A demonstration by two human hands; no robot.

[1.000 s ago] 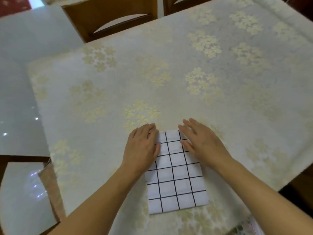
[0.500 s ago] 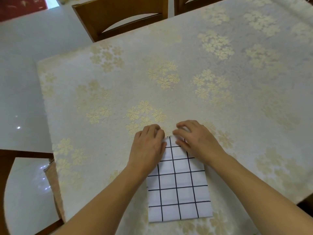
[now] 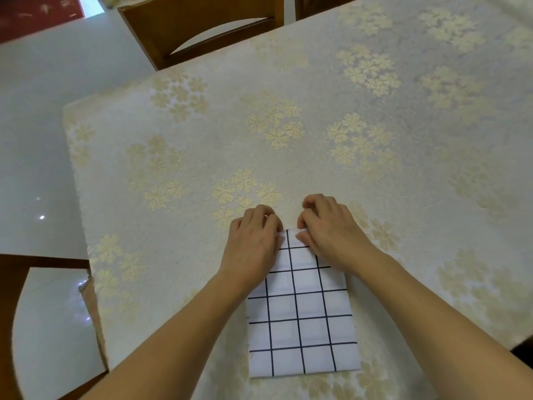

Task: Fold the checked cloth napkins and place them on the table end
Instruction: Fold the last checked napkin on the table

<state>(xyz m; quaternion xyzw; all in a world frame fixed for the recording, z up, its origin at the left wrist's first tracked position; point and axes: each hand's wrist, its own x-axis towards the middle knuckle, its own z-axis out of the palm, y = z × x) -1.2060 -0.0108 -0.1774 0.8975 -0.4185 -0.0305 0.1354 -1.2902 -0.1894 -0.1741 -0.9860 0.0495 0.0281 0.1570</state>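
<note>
A white napkin with a dark grid lies folded into a narrow rectangle near the front edge of the table, which wears a cream cloth with gold flowers. My left hand covers the napkin's far left corner, fingers curled round the edge. My right hand sits at the far right corner, its fingertips and thumb pinching the far edge. The far corners themselves are hidden under my hands.
A wooden chair stands at the table's far side, with a second chair partly in view beside it. Another chair's pale seat shows at the lower left. The floor on the left is glossy and light.
Both hands went from lying flat on the napkin's far end to curling their fingers round its far edge. The napkin itself has stayed in place.
</note>
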